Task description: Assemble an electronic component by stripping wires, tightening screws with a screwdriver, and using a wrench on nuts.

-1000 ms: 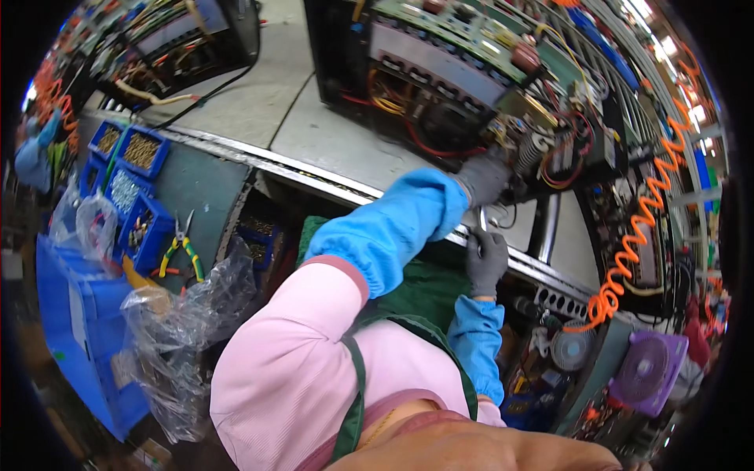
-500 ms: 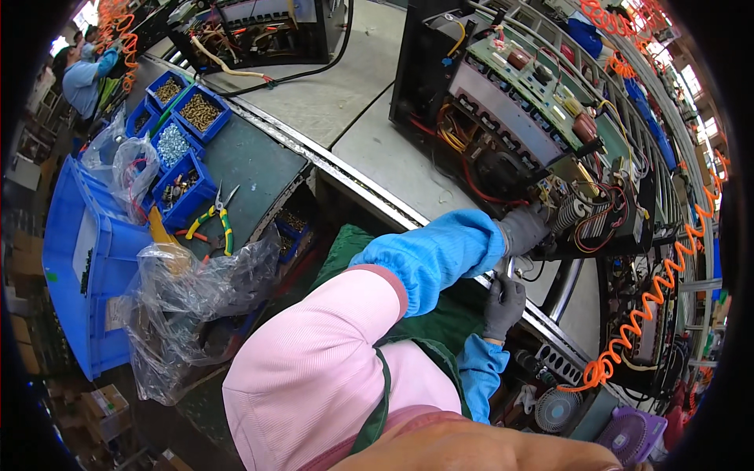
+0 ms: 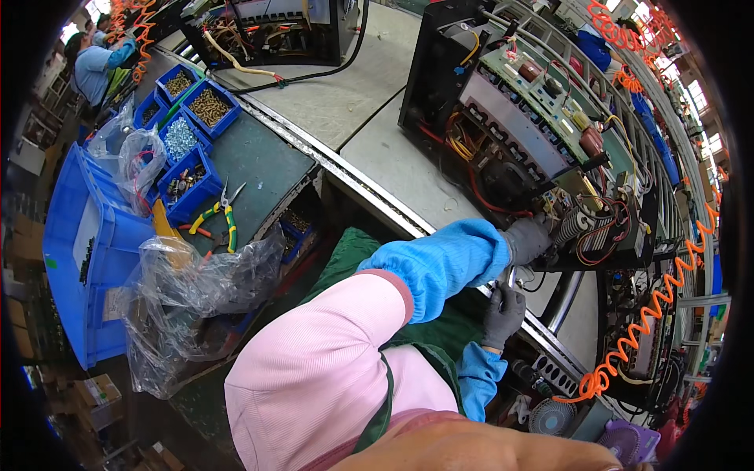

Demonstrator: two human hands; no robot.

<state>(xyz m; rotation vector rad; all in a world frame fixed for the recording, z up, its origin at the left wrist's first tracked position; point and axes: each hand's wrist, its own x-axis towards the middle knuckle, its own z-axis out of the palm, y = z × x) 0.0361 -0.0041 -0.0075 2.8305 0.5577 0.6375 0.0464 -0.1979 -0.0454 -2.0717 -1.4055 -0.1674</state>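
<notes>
My left hand [image 3: 528, 240], in a grey glove and blue oversleeve, reaches to the lower near corner of an open-framed electrical machine [image 3: 514, 118]. Its fingers are curled among the wiring beside a coiled metal part [image 3: 573, 226]; what they grip is hidden. Just below, my right hand [image 3: 504, 314], also grey-gloved, is closed around a slim silver metal tool [image 3: 512, 276] whose exact kind I cannot make out. The tool points up toward my left hand. A green circuit board [image 3: 542, 94] and red and yellow wires [image 3: 457, 133] show on the machine's open side.
Blue bins [image 3: 210, 108] of screws and small parts stand at the left, with yellow-green pliers [image 3: 225, 216] beside them. Clear plastic bags [image 3: 208, 302] drape over a large blue crate [image 3: 98, 267]. A second machine [image 3: 271, 35] stands farther back. An orange coiled hose [image 3: 628, 349] hangs at right.
The view has shifted slightly, so the scene sits a little lower and farther right. Both hands keep nearly the same places at the machine's corner.
</notes>
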